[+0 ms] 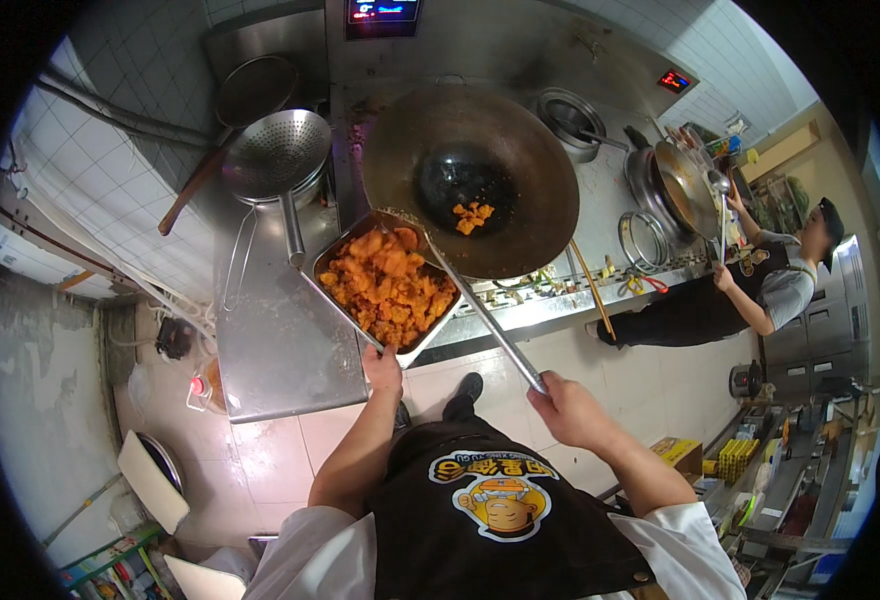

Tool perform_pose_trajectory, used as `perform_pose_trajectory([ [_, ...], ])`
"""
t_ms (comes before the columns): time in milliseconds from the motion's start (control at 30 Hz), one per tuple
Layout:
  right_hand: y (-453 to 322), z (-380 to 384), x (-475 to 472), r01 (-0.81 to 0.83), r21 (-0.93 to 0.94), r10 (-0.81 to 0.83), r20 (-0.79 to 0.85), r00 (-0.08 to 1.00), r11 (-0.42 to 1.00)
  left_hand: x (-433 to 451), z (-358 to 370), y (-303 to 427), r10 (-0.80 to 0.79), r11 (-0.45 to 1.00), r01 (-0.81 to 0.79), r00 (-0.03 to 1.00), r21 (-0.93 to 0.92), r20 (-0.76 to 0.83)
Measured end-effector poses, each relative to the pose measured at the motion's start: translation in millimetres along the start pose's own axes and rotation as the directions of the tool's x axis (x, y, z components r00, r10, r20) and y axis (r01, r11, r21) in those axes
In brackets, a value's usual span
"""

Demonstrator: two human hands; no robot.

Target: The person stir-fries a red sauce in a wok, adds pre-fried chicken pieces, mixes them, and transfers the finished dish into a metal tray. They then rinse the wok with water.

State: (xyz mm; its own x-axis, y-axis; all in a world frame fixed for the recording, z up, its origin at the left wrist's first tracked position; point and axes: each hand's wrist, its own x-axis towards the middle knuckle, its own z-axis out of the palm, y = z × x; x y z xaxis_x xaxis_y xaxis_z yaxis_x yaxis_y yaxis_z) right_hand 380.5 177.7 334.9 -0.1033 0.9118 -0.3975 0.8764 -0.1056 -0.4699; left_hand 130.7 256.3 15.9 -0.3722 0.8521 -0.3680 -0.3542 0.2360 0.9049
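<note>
My left hand (383,369) grips the near corner of a rectangular metal tray (341,304) heaped with orange-brown fried pieces (391,285). The tray is tilted, its far corner by the rim of a large wok (545,172). A few such pieces (473,217) lie at the bottom of the wok, near a dark, shiny patch. My right hand (571,409) is closed round the end of a long metal handle (492,322), which runs up to the tray's right side. The tool's head is hard to make out among the food and the rim.
A perforated strainer (279,154) rests on a pot left of the wok, above the steel counter (290,360). Stacked metal pots (571,120) stand right of it. Chopsticks (594,292) and red-handled scissors (646,283) lie at the stove edge. A co-worker (747,285) holds a ladle further right.
</note>
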Motion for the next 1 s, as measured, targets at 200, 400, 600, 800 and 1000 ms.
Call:
perform_pose_trajectory([
  [200,91,-5,117,-0.104,-0.274,0.011,-0.320,0.947,0.956,-3,8,6,-0.002,0.999,0.002,1.000,-0.053,0.004],
  [400,103,-5,171,0.062,-0.729,-0.006,0.079,0.997,0.682,1,1,-3,-0.075,0.996,0.074,0.997,-0.059,-0.019],
  [600,58,11,66,0.018,-0.353,-0.027,-0.019,0.999,0.935,0,0,2,-0.048,0.996,0.045,0.998,-0.075,-0.042],
  [800,2,-12,-24,-0.046,-0.192,0.045,-0.007,0.999,0.980,-3,5,4,-0.050,0.996,0.048,0.998,-0.077,-0.025],
  [1000,4,-17,-34,-0.046,-0.095,0.038,-0.084,0.996,0.994,-3,1,5,-0.053,0.997,0.052,0.999,-0.057,-0.009],
])
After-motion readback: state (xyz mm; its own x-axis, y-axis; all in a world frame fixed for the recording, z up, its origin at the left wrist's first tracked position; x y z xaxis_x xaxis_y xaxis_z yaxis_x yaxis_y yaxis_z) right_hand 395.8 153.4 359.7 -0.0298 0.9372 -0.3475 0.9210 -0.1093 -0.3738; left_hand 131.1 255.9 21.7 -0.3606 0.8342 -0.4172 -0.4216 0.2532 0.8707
